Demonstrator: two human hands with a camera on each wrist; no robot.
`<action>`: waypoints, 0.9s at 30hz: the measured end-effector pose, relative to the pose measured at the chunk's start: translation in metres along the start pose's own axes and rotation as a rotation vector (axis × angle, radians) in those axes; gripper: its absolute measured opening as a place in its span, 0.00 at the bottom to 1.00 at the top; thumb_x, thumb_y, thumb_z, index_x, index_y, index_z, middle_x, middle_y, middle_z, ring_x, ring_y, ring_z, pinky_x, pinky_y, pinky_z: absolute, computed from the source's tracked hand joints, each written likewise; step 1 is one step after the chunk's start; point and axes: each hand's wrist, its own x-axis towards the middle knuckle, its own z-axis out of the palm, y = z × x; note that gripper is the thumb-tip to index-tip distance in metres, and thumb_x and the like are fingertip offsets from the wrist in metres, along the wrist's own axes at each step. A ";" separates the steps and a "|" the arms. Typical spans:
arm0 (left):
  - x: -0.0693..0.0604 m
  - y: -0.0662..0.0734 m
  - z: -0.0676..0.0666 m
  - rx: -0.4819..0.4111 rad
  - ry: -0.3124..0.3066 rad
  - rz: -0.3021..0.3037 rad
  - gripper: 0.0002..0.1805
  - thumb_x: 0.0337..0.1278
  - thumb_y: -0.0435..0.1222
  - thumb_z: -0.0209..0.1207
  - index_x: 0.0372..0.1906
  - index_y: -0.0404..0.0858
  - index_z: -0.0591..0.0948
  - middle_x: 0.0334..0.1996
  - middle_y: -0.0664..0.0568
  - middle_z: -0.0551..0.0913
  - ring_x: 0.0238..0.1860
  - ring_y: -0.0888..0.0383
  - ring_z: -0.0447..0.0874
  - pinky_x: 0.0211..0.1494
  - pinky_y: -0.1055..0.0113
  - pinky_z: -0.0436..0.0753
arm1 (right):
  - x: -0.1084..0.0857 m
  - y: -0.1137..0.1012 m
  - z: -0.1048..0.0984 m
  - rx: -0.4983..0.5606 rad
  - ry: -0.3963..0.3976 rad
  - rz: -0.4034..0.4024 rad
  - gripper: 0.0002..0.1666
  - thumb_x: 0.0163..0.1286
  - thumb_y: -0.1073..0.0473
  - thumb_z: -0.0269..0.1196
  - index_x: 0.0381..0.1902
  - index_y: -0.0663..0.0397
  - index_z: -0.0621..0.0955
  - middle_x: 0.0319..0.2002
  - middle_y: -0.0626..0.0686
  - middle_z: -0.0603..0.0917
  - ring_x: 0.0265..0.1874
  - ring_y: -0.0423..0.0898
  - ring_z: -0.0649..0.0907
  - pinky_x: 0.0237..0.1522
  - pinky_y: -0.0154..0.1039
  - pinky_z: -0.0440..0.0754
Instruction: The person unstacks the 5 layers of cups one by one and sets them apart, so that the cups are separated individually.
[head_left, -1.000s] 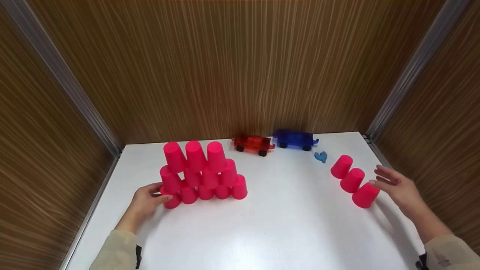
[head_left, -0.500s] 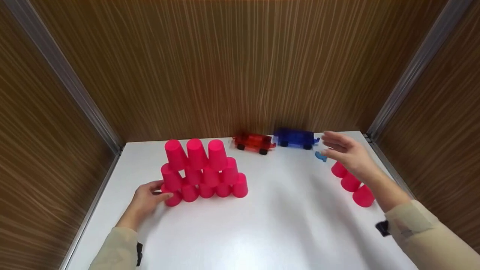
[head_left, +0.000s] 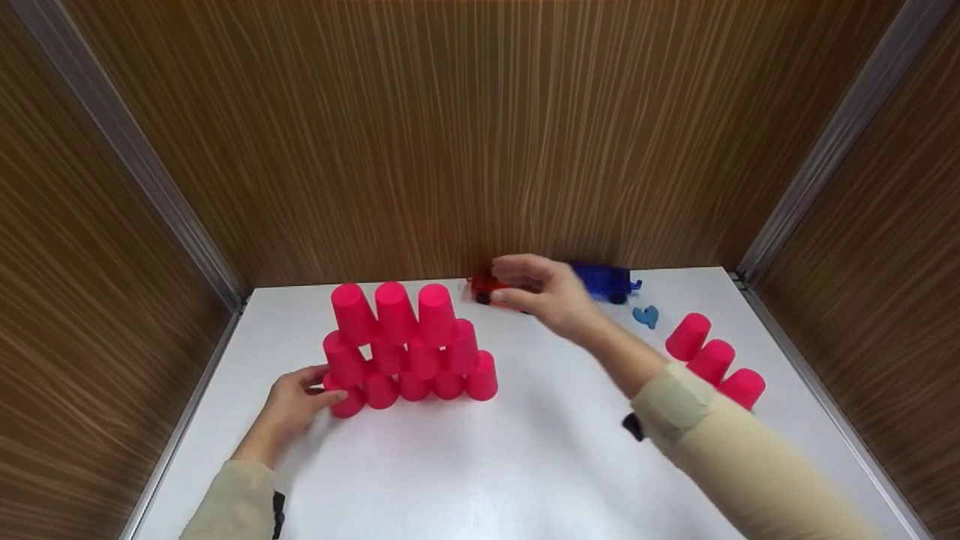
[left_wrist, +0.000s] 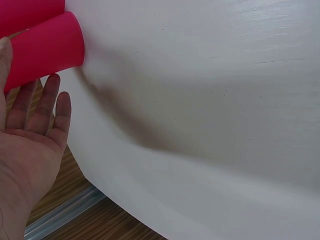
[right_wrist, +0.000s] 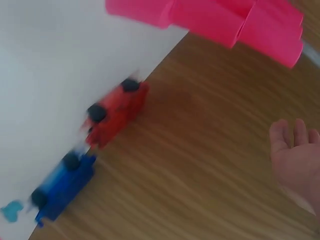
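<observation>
Pink cups, all upside down, form a three-level stack (head_left: 405,352) on the white table, with three cups across its top. My left hand (head_left: 292,405) is at the stack's left end, thumb in front and fingers behind, gripping the bottom corner cup (left_wrist: 47,47). In the left wrist view its thumb lies on that cup while other fingers extend past it. My right hand (head_left: 551,292) hangs in the air in front of the red toy car (right_wrist: 117,112), fingers apart from the thumb, holding nothing. It is right of the stack's top row.
A blue toy car (head_left: 604,281) stands beside the red one along the back wall. A small blue piece (head_left: 646,316) lies near it. Three more pink cups (head_left: 711,360) stand in a slanting row at the right, partly behind my right arm. Wood-grain walls enclose the table.
My right hand has left the row of cups at the right and swept left, empty, toward the stack. My left hand has stayed at the corner cup.
</observation>
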 end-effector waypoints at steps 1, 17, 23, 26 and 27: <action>-0.001 0.000 0.000 0.002 0.003 0.000 0.41 0.63 0.47 0.75 0.77 0.40 0.73 0.69 0.40 0.78 0.67 0.39 0.78 0.66 0.49 0.83 | 0.003 -0.002 0.009 0.013 -0.004 -0.001 0.28 0.71 0.52 0.74 0.68 0.45 0.82 0.63 0.48 0.85 0.62 0.47 0.83 0.62 0.44 0.83; 0.001 -0.001 0.003 0.006 0.001 -0.003 0.43 0.62 0.48 0.75 0.78 0.39 0.72 0.69 0.39 0.77 0.67 0.38 0.78 0.64 0.51 0.84 | 0.031 -0.004 0.078 -0.090 -0.057 0.067 0.38 0.68 0.51 0.76 0.74 0.44 0.77 0.68 0.48 0.80 0.68 0.51 0.78 0.68 0.44 0.79; 0.002 0.001 0.001 0.008 0.003 -0.006 0.43 0.63 0.47 0.74 0.78 0.37 0.71 0.69 0.38 0.77 0.67 0.38 0.77 0.64 0.51 0.84 | 0.036 -0.001 0.082 -0.089 -0.043 0.128 0.39 0.67 0.50 0.77 0.74 0.42 0.77 0.66 0.48 0.80 0.67 0.52 0.78 0.63 0.44 0.83; 0.002 0.001 0.001 0.014 0.006 -0.003 0.41 0.63 0.46 0.74 0.78 0.38 0.72 0.69 0.39 0.78 0.67 0.39 0.78 0.64 0.51 0.84 | 0.037 0.000 0.082 -0.090 -0.037 0.152 0.38 0.67 0.50 0.77 0.73 0.41 0.78 0.64 0.48 0.81 0.64 0.50 0.79 0.59 0.43 0.85; 0.002 0.001 0.001 0.016 0.005 0.005 0.41 0.64 0.46 0.74 0.78 0.38 0.72 0.69 0.39 0.78 0.66 0.38 0.78 0.64 0.51 0.84 | 0.037 0.001 0.082 -0.088 -0.036 0.159 0.38 0.67 0.49 0.77 0.73 0.41 0.78 0.64 0.48 0.81 0.64 0.50 0.79 0.57 0.42 0.86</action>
